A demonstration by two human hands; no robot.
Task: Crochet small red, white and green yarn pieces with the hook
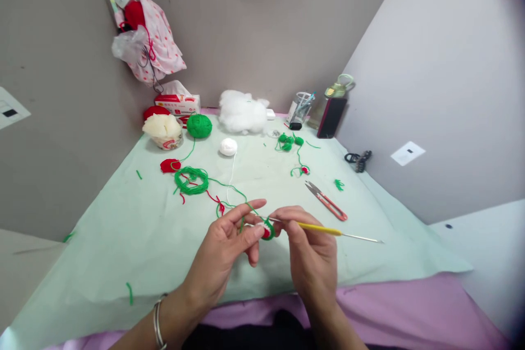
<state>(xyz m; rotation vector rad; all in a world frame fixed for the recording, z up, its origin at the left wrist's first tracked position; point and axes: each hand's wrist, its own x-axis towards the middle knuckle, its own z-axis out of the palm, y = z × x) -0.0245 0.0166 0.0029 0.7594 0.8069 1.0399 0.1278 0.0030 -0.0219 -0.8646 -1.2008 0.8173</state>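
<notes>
Between thumb and fingers, my left hand (233,238) pinches a small round crochet piece (267,229), red in the middle, then white, with a green edge. Green yarn (229,186) runs over its raised index finger from a loose green coil (191,181). My right hand (309,246) is closed round the yellow grip of a crochet hook (320,228). The hook's near metal tip meets the green edge of the piece; its other metal end points right. Whether a loop sits on the tip is too small to tell.
Thread snips (327,201) lie right of my hands. Farther back are a white yarn ball (228,146), a green yarn ball (199,126), white stuffing (244,112), small green crochet pieces (288,141), a paper tub (164,134) and a phone (332,117) leaning on a bottle (338,87).
</notes>
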